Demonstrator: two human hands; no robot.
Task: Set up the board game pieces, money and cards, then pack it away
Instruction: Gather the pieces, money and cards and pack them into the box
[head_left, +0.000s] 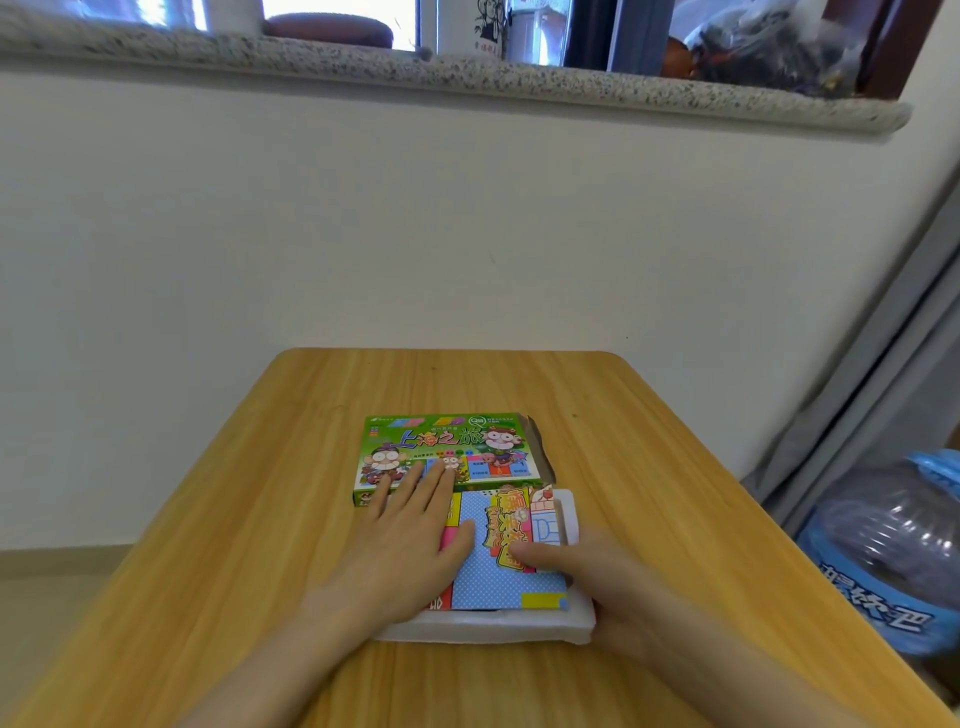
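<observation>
On the wooden tabletop (249, 519) a folded board (511, 579) lies on a white foam tray (483, 631), just nearer than the green box (447, 449) and touching its near edge. The left grip (410, 540) lies flat and open on the board's left side, fingers straight, tips reaching onto the box. The right grip (602, 579) clasps the tray's right edge, thumb pressed on the board, its fingers hidden beside the foam

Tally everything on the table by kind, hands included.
green game box: 1
folded game board: 1
white foam tray: 1
hands: 2 (left hand, right hand)
Total: 5
</observation>
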